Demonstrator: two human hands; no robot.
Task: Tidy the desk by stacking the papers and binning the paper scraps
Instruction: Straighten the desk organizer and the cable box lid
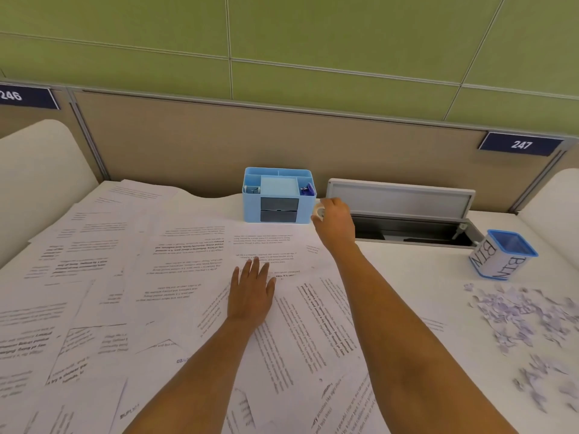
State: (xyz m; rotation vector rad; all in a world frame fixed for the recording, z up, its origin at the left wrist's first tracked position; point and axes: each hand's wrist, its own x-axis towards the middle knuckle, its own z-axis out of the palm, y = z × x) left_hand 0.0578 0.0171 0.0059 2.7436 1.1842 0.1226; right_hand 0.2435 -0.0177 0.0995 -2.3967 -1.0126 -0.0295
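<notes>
One view only, head-worn, wide-angle. White flat desk top point(407, 261) is viewed from above its near edge, at close range, tilted forward and down; beige fabric partition panel point(188, 145) is faced.

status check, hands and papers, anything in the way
Left hand flat on papers, still unstacked. Right hand grips white roll by organizer. Scraps loose beside bin.

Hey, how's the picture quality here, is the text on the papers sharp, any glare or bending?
Head view: print on the papers is smeared and unreadable, worst at lower left, while the 247 sign and the BIN label on the bin read clearly; head view again, the wide lens skews the partition; light is even, no glare, only a faint shadow beside the left hand.
</notes>
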